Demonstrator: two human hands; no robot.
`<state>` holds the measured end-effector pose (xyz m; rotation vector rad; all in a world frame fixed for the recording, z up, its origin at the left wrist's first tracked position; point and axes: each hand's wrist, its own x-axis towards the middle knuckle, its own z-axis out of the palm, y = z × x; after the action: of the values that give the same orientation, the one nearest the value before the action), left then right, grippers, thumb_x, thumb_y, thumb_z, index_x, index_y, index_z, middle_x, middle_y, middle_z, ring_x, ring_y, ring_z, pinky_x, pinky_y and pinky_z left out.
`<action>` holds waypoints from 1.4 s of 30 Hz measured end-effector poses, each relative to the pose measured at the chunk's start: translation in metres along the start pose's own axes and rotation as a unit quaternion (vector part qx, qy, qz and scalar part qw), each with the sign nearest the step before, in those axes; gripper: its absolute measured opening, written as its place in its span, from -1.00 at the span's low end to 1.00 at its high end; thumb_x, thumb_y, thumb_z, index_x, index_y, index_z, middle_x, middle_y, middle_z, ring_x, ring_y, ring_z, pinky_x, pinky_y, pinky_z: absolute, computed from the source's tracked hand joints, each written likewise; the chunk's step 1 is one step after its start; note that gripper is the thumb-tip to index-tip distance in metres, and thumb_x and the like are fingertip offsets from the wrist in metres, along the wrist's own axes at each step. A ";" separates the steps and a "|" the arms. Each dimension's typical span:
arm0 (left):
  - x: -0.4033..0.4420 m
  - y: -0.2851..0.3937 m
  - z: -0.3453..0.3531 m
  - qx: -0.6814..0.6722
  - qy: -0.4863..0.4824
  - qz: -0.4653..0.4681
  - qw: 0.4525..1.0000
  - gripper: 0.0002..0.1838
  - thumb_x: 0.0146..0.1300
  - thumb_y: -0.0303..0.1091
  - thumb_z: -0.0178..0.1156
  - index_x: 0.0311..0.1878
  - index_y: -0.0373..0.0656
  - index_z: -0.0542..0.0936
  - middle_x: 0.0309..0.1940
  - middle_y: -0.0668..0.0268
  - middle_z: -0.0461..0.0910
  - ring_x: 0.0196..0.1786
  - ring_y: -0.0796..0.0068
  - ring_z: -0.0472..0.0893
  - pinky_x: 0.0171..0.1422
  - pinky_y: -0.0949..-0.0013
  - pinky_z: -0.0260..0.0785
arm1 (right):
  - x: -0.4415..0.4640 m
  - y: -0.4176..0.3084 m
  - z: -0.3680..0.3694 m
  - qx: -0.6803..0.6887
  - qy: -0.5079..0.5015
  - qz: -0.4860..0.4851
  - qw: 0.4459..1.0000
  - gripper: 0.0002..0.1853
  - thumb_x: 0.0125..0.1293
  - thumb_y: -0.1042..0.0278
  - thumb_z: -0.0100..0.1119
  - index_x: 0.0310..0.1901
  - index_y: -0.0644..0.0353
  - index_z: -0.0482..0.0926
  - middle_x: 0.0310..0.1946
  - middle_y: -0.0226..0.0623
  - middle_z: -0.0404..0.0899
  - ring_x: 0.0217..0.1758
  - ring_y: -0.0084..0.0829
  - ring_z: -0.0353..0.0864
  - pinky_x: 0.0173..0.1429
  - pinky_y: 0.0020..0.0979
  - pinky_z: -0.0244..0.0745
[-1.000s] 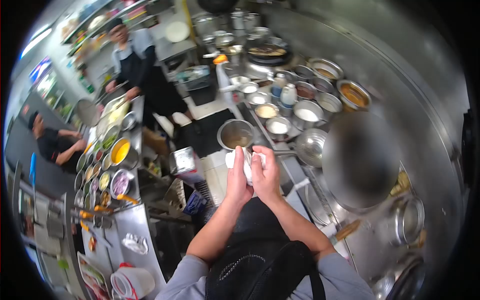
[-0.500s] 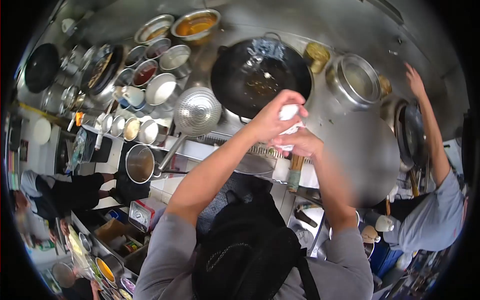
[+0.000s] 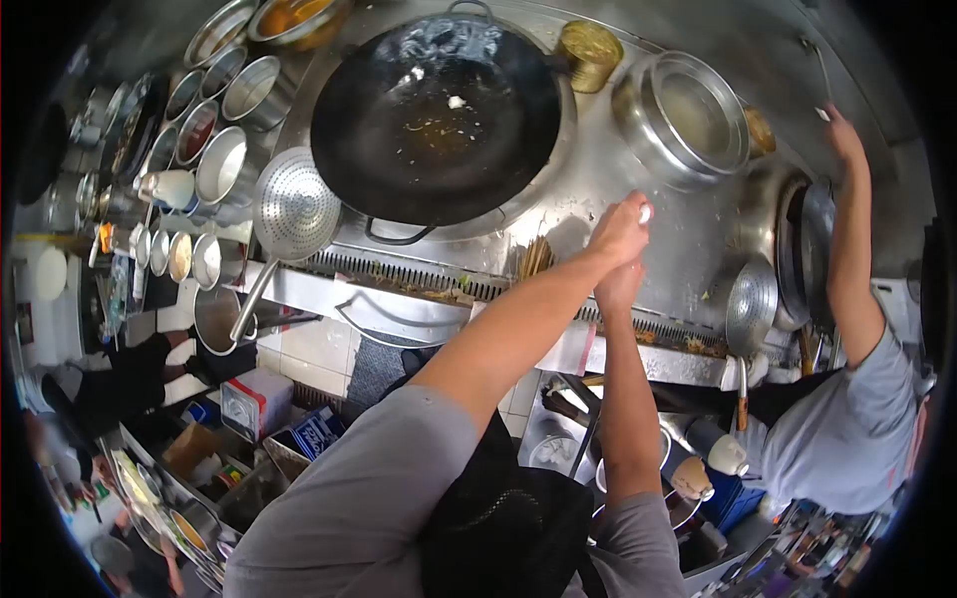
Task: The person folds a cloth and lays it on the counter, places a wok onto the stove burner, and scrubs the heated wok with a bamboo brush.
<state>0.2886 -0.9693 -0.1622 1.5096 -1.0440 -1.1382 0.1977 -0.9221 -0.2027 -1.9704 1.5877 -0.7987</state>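
My left hand (image 3: 620, 231) and my right hand (image 3: 620, 284) are pressed together over the steel stovetop (image 3: 688, 249). Both are closed around what looks like a crumpled white cloth (image 3: 646, 213); only a small bit of it shows beside my left fingers, and the rest is hidden. To their left sits a large black wok (image 3: 369, 149) with a little brownish liquid, pale bits and a small white lump (image 3: 456, 102) inside. A bamboo brush (image 3: 534, 259) stands just left of my forearms, partly covered.
A perforated skimmer (image 3: 296, 204) lies left of the wok, near several steel seasoning pots (image 3: 221, 164). Nested steel pots (image 3: 698, 120) stand behind my hands to the right. At far right a co-worker's arm (image 3: 852, 239) reaches up, near a second skimmer (image 3: 751, 304).
The view has shifted, bringing the wok lower left and larger. My hands have moved right, away from the wok, and less of the white cloth shows. The bamboo brush has come into fuller view.
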 end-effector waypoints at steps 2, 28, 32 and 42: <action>-0.001 -0.025 0.016 -0.023 0.058 0.087 0.994 -0.60 0.19 -0.65 0.17 0.09 -0.10 0.61 -0.12 -0.06 0.74 -0.01 -0.22 0.71 0.07 -0.09 0.52 | -0.005 0.010 0.007 -0.037 0.092 -0.021 0.995 -0.76 0.38 0.31 0.34 -0.07 0.30 0.73 -0.20 -0.04 0.82 -0.10 -0.06 0.84 -0.02 -0.03 0.65; -0.889 -0.382 -0.104 -0.464 0.872 0.144 -0.050 -0.60 0.52 -0.10 0.34 0.26 -0.11 0.59 0.11 0.10 0.71 0.05 0.12 0.75 0.01 0.09 0.74 | -0.382 -0.329 0.315 -0.112 -0.760 -0.476 0.429 -0.42 0.33 0.34 0.49 0.33 0.34 0.54 0.38 0.12 0.40 -0.02 -0.05 0.88 0.18 -0.23 0.75; -0.987 -0.442 -0.068 -0.417 0.852 0.229 -0.216 -0.63 0.65 -0.17 0.10 0.36 -0.12 0.57 0.22 0.09 0.69 0.23 0.04 0.71 0.31 -0.07 0.69 | -0.445 -0.371 0.368 -0.206 -0.751 -0.483 0.400 -0.45 0.33 0.25 0.49 0.29 0.30 0.60 0.34 0.12 0.47 0.01 -0.07 0.87 0.23 -0.20 0.71; -0.935 -0.455 -0.211 -0.531 0.828 -0.152 0.091 -0.79 0.52 -0.37 0.30 -0.31 -0.16 0.59 -0.46 0.29 0.63 -0.58 0.35 0.62 -0.51 0.29 0.58 | -0.552 -0.457 0.524 -0.142 -0.705 -0.434 0.542 -0.45 0.32 0.11 0.50 0.24 0.29 0.68 0.15 -0.01 0.74 0.04 -0.20 0.83 0.21 -0.21 0.67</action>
<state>0.3424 0.0580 -0.4212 0.5799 1.5722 0.3862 0.7976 -0.2824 -0.3390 -2.3305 -0.3354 0.8650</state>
